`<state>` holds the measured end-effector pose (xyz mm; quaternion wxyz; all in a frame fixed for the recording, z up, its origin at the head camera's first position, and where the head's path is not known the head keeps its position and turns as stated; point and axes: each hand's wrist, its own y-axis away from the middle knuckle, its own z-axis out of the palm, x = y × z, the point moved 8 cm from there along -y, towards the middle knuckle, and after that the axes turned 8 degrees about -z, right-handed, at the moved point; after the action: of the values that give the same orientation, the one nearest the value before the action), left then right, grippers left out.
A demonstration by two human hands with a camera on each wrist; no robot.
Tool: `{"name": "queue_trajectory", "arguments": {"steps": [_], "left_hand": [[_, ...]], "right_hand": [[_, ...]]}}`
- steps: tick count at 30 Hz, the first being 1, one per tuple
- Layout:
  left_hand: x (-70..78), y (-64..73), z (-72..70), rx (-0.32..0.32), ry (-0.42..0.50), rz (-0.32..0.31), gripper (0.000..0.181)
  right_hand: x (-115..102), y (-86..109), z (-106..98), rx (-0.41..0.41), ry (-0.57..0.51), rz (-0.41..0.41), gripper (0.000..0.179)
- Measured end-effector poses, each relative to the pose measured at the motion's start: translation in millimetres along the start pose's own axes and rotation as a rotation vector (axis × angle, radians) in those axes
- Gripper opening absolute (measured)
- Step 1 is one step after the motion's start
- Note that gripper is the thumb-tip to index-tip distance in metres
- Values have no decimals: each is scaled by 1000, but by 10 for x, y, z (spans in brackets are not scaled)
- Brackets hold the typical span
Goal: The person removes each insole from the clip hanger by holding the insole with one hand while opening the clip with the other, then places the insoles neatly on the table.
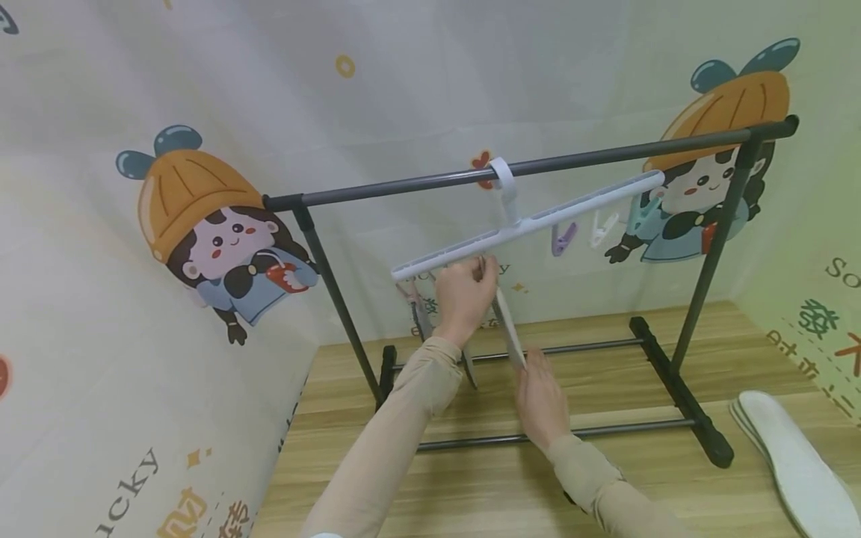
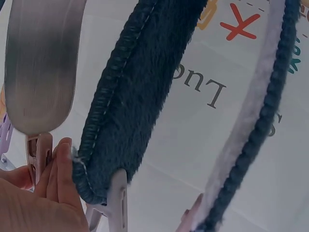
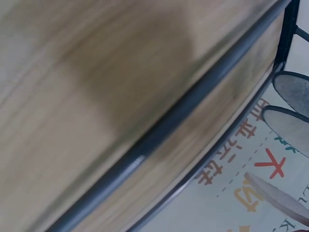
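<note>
My left hand is just beneath the white hanger, pinching a pinkish clip at the end of a pale grey insole. That insole slants down to my right hand, whose fingers hold its lower part; the thumb is hidden. Beside the left hand, a dark blue, fuzzy insole hangs from another clip. A further insole, seen edge-on, has a pale side and a blue stitched rim. In the right wrist view, the right hand is almost wholly out of frame.
The hanger hooks over a dark rack's top rail. Purple, white and teal clips dangle from its right half. White insoles lie on the wooden table at right. Lower rack bars run beneath the hands.
</note>
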<state>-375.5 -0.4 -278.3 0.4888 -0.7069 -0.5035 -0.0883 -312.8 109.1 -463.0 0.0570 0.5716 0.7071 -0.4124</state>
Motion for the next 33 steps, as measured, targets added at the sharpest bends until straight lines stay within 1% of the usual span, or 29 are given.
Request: {"name": "queue_trajectory", "arguments": {"steps": [4, 8, 11, 13, 17, 20, 24, 27, 30, 33], "left_hand": [[-25, 4, -8, -3, 10, -11, 43], [-44, 12, -21, 0, 34, -5, 42], [-63, 17, -38, -3, 51, -6, 40], [-80, 17, -51, -7, 57, -12, 39], [-134, 16, -63, -29, 61, -53, 38], [-170, 24, -69, -49, 39, -98, 38], [-203, 49, -78, -62, -31, -146, 39], [-211, 74, -79, -73, -75, -159, 40], [-218, 117, -72, -98, -82, -165, 40], [-247, 194, -49, -130, -75, -169, 44]], "right_hand": [[56, 80, 30, -38, 2, 24, 47], [114, 150, 23, -51, -3, 31, 46], [161, 187, -26, -31, -16, 33, 44], [194, 204, -76, -1, -27, 29, 44], [256, 226, -188, 54, -38, 22, 43], [312, 241, -248, 76, -38, 27, 42], [395, 261, -304, 91, -48, 54, 38], [447, 269, -334, 85, -55, 79, 37], [492, 278, -358, 70, -60, 106, 40], [531, 296, -377, 50, -61, 131, 42]]}}
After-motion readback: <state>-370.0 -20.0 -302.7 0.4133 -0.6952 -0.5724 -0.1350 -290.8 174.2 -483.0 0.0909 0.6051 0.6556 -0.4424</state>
